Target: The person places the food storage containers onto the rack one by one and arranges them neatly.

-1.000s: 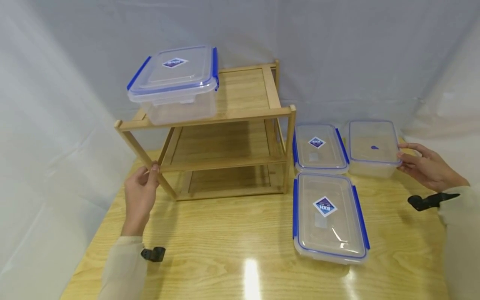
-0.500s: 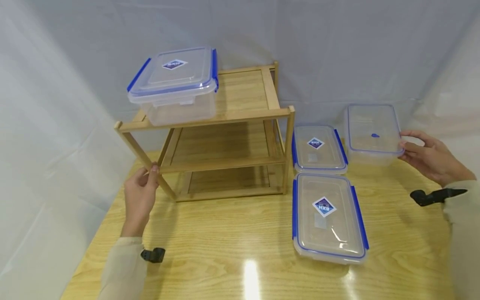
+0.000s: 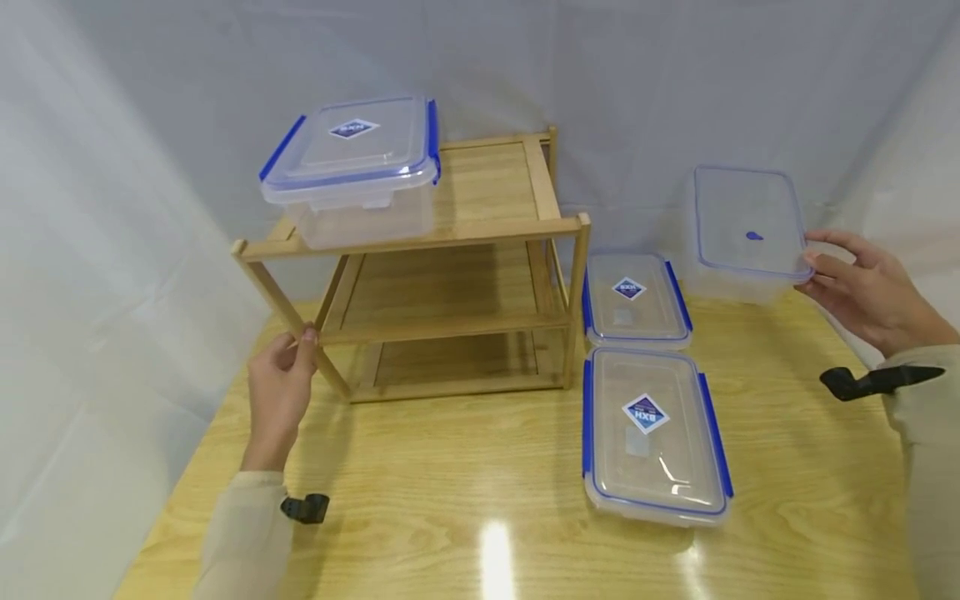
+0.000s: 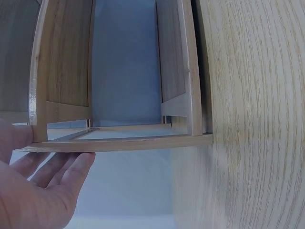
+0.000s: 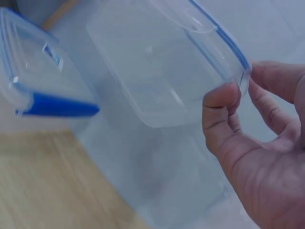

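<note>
A three-tier wooden shelf rack (image 3: 450,287) stands on the left half of the table. My left hand (image 3: 281,383) grips its front left post (image 4: 143,143), with thumb and fingers on opposite sides of the wood. At the right, my right hand (image 3: 881,296) pinches one corner of a clear plastic food container (image 3: 750,212) with a thin blue rim line and a small blue mark on top. In the right wrist view the container (image 5: 152,71) is raised and tilted, thumb on one side of the rim and fingers on the other.
A larger blue-clipped container (image 3: 352,175) sits on the rack's top tier at the left. Two flatter lidded containers, a back one (image 3: 637,312) and a front one (image 3: 656,450), lie on the wood-grain table (image 3: 405,492) right of the rack. White sheeting (image 3: 660,100) hangs behind.
My right hand has lifted the food container off the table, upward and slightly to the right. The left hand keeps its grip on the rack post.
</note>
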Demonstrator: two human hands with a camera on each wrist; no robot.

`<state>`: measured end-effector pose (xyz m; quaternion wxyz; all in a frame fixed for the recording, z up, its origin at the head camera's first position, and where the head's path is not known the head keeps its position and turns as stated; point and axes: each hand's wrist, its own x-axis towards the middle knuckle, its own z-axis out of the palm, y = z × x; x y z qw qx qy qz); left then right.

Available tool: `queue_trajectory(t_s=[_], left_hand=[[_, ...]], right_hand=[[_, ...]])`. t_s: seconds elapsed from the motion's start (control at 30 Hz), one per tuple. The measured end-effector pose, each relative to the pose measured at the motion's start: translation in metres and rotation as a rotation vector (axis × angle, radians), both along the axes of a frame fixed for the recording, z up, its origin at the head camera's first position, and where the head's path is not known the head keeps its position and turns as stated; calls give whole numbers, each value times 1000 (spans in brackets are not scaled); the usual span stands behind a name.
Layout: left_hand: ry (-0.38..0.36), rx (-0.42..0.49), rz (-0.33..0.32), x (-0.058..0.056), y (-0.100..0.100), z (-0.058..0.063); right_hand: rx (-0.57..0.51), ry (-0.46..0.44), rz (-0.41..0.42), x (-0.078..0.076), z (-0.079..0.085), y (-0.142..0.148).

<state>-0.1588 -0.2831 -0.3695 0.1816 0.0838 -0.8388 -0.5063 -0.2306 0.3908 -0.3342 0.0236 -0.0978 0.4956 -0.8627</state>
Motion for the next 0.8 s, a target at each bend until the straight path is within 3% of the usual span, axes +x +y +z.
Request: queue_trajectory(t_s=[0.57,0.8], left_hand=[[-9,3,8,1,-1,-2],[-4,-1,11,1,-1,-2]], right_hand=[[-111,-55,-43,-3,74,-61],[-220,-38,-15,-5,105,-88]])
